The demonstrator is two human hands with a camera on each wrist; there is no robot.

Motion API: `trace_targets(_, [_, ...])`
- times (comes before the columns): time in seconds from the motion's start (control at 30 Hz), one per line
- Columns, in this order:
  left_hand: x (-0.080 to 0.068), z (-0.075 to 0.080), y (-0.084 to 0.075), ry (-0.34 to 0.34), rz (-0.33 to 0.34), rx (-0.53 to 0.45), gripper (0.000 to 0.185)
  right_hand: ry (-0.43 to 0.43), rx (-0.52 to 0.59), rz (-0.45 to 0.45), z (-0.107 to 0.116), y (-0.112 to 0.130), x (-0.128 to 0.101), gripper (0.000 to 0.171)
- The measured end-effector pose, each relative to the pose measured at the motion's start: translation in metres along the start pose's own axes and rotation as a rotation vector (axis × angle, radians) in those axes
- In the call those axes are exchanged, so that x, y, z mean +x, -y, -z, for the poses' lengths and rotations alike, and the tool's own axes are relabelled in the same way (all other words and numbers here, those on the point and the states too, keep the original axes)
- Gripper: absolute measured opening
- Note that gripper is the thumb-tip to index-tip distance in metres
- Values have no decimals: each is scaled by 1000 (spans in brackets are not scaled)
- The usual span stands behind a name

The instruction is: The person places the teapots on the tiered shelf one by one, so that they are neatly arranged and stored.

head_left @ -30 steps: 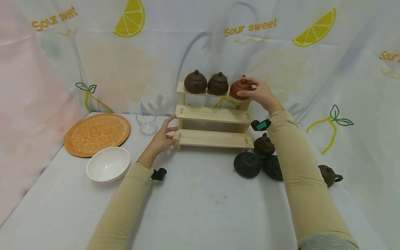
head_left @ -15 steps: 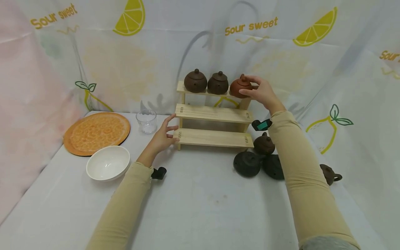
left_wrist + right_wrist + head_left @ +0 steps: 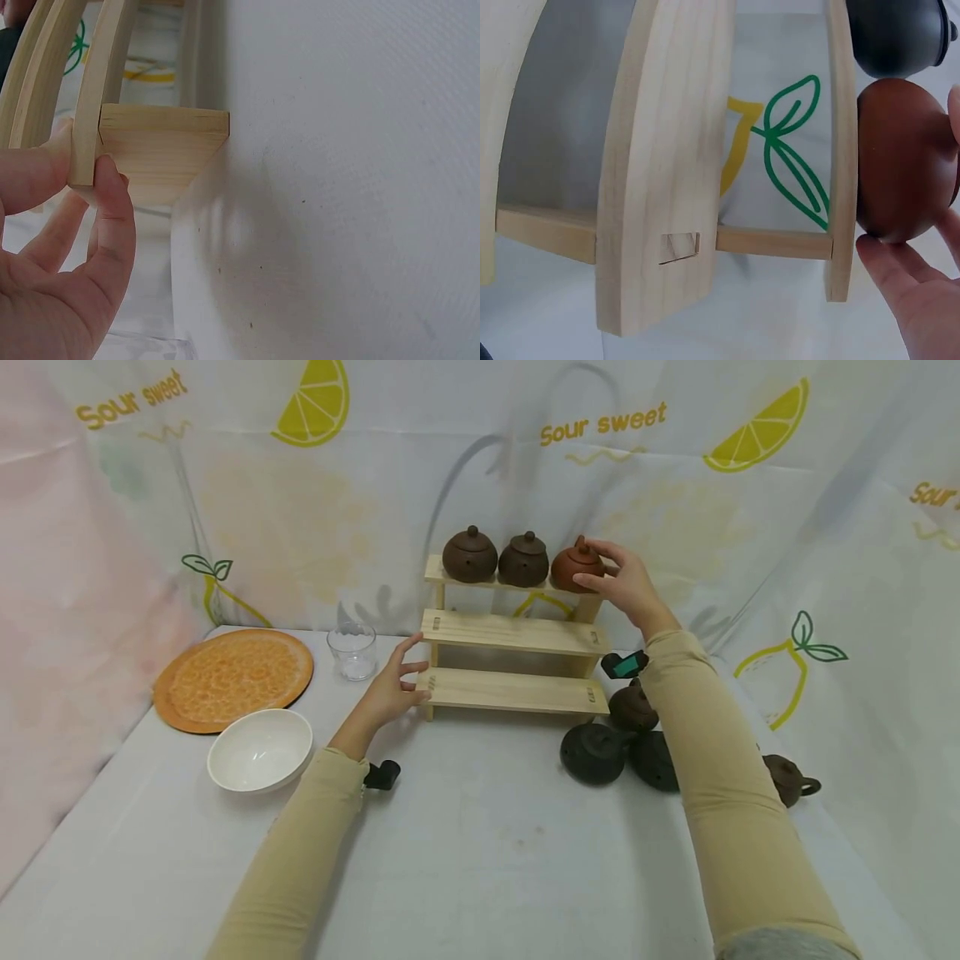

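A three-tier wooden rack (image 3: 513, 635) stands at the back of the white table. Its top tier carries two dark brown teapots (image 3: 469, 556) (image 3: 522, 560) and a red-brown teapot (image 3: 574, 567). My right hand (image 3: 600, 568) grips the red-brown teapot from its right side, fingers over the top and thumb low. The right wrist view shows the same teapot (image 3: 904, 161) against the top board, with fingertips (image 3: 907, 292) under it. My left hand (image 3: 408, 672) pinches the left end of the lowest board; in the left wrist view the thumb (image 3: 112, 217) and a finger clamp that board (image 3: 161, 146).
An orange plate (image 3: 234, 679), a white bowl (image 3: 259, 752) and a small glass cup (image 3: 352, 652) sit left of the rack. Several dark teapots (image 3: 592, 752) (image 3: 633, 708) (image 3: 787, 777) lie on the table right of it, under my right forearm. A lemon-print cloth backs the scene.
The red-brown teapot has settled slightly leftward on the top tier under my right hand. My left hand has stayed on the lowest board.
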State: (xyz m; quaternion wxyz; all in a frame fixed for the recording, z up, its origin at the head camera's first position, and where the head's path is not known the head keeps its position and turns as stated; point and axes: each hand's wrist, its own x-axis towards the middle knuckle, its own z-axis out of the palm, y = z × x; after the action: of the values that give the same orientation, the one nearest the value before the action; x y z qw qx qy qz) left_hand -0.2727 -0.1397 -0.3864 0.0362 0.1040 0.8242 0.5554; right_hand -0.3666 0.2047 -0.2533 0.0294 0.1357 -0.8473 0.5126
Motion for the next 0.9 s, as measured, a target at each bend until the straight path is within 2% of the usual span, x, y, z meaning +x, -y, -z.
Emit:
trace_targets(0.4, [0, 0, -1, -4, 22, -1, 92, -47, 7, 28, 3, -4, -26, 66])
trace_targets(0.9, [-1, 0, -3, 12, 18, 7, 92, 50, 18, 60, -3, -19, -74, 63])
